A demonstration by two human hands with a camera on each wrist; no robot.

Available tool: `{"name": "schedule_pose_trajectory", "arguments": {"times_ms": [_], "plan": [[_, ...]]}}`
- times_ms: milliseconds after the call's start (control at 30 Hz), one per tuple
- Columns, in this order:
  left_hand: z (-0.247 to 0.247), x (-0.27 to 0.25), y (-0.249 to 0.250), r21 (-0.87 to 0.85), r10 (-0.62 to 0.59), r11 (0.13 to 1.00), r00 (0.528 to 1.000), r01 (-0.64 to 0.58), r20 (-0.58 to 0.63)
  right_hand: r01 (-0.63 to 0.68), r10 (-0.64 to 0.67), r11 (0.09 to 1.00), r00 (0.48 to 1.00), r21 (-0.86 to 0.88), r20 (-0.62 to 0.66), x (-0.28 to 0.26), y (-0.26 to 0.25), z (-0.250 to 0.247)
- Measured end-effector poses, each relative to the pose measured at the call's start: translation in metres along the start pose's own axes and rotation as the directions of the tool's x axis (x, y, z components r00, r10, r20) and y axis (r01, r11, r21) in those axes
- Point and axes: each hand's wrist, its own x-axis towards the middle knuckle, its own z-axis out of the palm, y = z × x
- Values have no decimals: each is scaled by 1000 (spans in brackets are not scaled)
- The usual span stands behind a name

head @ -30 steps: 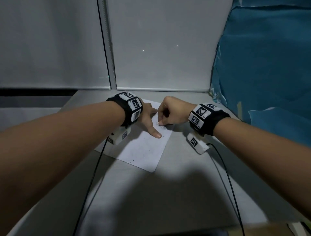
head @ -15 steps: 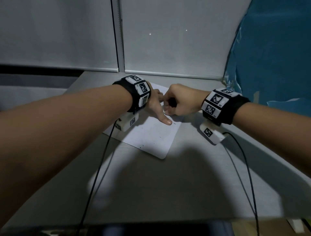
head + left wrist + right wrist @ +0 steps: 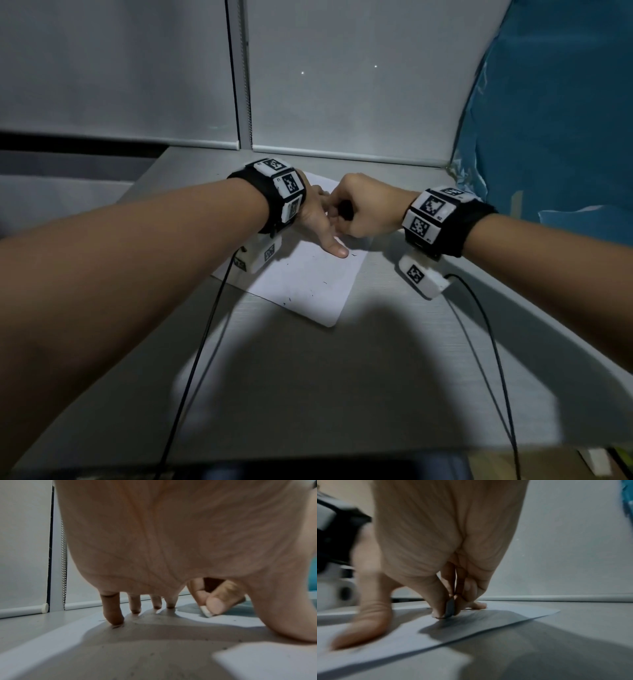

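Left hand [image 3: 313, 222] on paper [image 3: 308, 291], fingers spread and straight, fingertips and thumb pressing sheet down. Right hand [image 3: 368, 212] just right of left thumb, fingers curled, thumb and forefinger pinching small eraser [image 3: 205, 611]. Eraser's lower end touches paper under right hand. Hands close, contact unclear. Paper flat on tabletop [image 3: 342, 394], beneath both hands. Cables [image 3: 191, 370] run back from wrists.

One sheet of paper [image 3: 308, 284]; one small white eraser [image 3: 205, 612]; two hands, the left hand [image 3: 317, 222] and right hand [image 3: 366, 209]; two marker wristbands [image 3: 287, 192] [image 3: 431, 216]; two cables [image 3: 202, 342] [image 3: 493, 342]; two roller blinds [image 3: 120, 68] [image 3: 342, 85] up top.
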Motion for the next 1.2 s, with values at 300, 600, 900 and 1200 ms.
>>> {"name": "schedule_pose_trajectory", "arguments": {"times_ms": [300,600,900,1200], "plan": [[2,6,-7,-6,-21,1000,1000,21,10,-53,50,997,997,-55,-52,8,2,-2],[3,14,-9,43,-37,998,999,37,10,-112,108,993,991,-46,-78,4,13,-5],[-1,6,-4,17,-6,1000,1000,5,18,7,-7,1000,1000,11,29,-13,3,-3],[2,14,-8,38,-55,998,998,54,13,-33,31,999,999,-39,-40,-9,10,-2]]}}
